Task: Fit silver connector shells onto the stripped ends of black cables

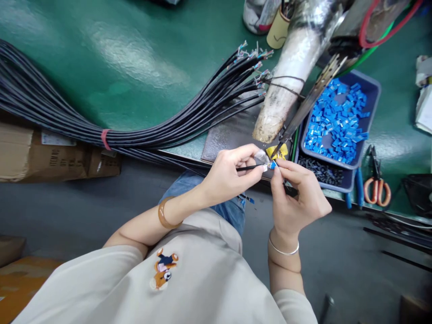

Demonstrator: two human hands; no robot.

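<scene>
Green tabletop [135,105] is running beyond both hands, its near edge passing beneath the work. Over that edge, a small blue connector [273,165] is sitting between the two hands' fingertips, just left of the right thumb, with thin wires [269,166] entering it from a black cable [248,168]. The left hand [224,175] is closing thumb and fingers around the cable near its end; the right hand [299,193] is pinching the connector between thumb and forefinger, its palm partly open. Good handling here is probably calling for a left grip close behind the wires, a light right pinch and both parts lining up straight, so no strand is bending or slipping. A pointed metal arm [305,105] is reaching down to just beyond the fingertips, so small movements are seeming wiser. Farther out, a tray [375,101] of blue pieces [337,121] is resting beyond and right of the right hand, orange-handled cutters [384,191] are lying to its right, and bundled cables [141,138] are stretching away beyond the left hand.
</scene>
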